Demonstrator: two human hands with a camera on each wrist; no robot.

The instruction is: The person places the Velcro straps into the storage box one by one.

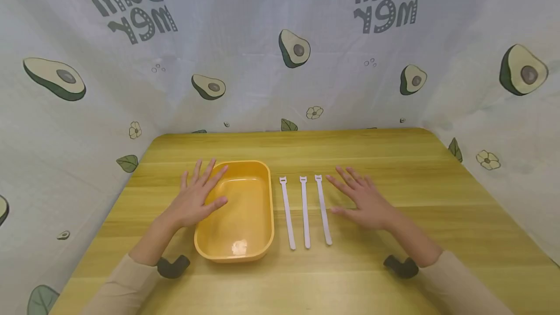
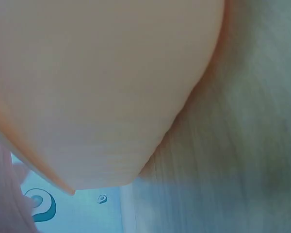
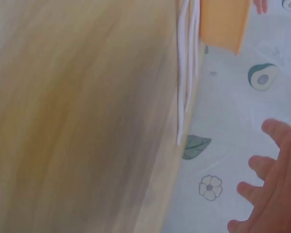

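Note:
A yellow rectangular tray [image 1: 234, 253] with rounded corners stands on the table, and nothing lies in it. My left hand [image 1: 195, 201] is spread over its left rim, fingers straight; whether it touches the rim I cannot tell. In the left wrist view the side wall of the tray [image 2: 106, 97] fills most of the picture. Right of the tray lie three white strap ties, the left one [image 1: 287, 215], the middle one [image 1: 305, 215] and the right one [image 1: 323, 213], side by side with slotted heads at the far end. My right hand [image 1: 365, 201] is spread just right of them, holding nothing.
The wood-grain table [image 1: 288, 286] carries all of these. Behind and beside it hangs a pale curtain [image 1: 253, 62] printed with avocados. A dark curved piece sits by each wrist, the left one [image 1: 173, 267] and the right one [image 1: 401, 267].

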